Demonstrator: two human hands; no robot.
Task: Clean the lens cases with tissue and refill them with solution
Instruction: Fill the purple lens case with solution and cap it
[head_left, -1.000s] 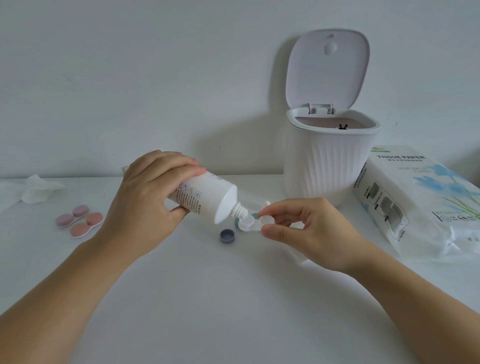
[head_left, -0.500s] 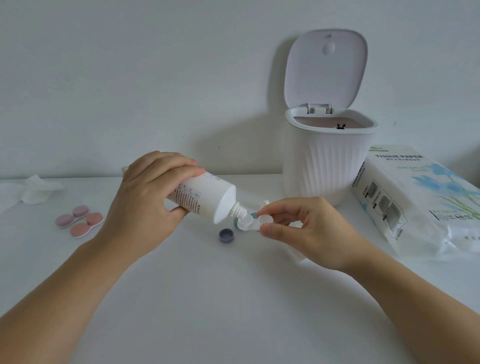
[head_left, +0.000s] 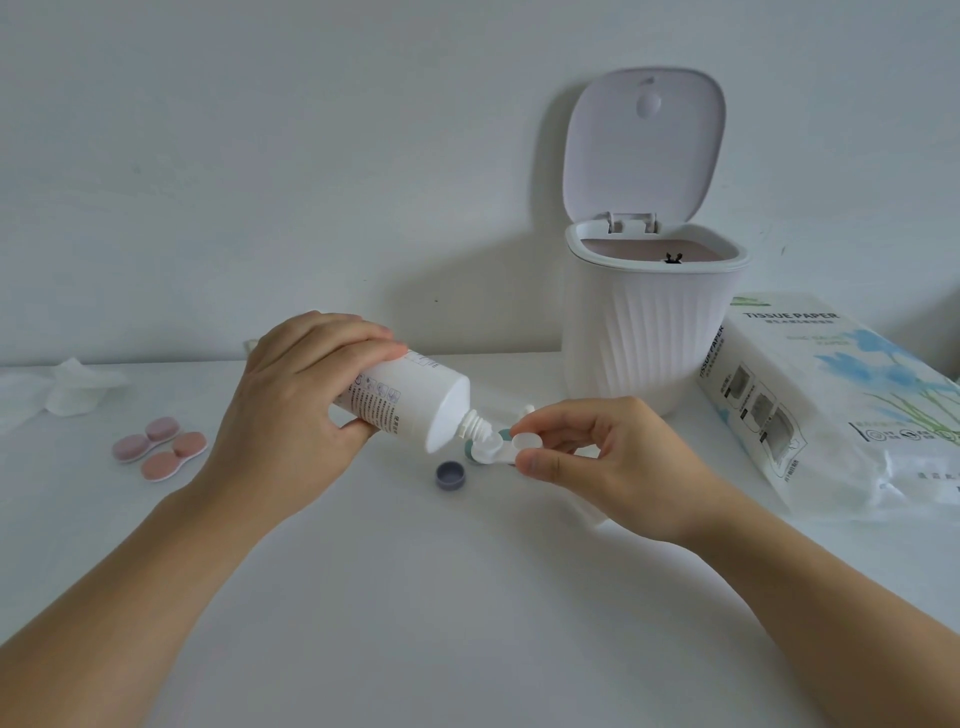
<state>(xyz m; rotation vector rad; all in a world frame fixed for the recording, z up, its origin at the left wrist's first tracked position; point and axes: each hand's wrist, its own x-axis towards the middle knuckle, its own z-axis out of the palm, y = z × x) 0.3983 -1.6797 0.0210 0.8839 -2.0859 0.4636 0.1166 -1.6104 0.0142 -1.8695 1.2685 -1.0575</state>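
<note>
Lens case (head_left: 506, 448) — small, light, rigid plastic, likely slippery when wet — pinched by right hand (head_left: 613, 457) at centre frame; left hand (head_left: 291, 415) grips squeezable solution bottle (head_left: 410, 405) mid-body.

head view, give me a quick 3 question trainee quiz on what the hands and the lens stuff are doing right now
1. True or false: the small bin has its lid shut.
2. What does the left hand grip? A) tissue pack B) solution bottle C) grey cap
3. Fill in: the bottle's nozzle points at the white lens case pinched by the ____ hand.

Key:
1. False; the lid stands open.
2. B, the solution bottle.
3. Right; the right hand pinches it.
</note>
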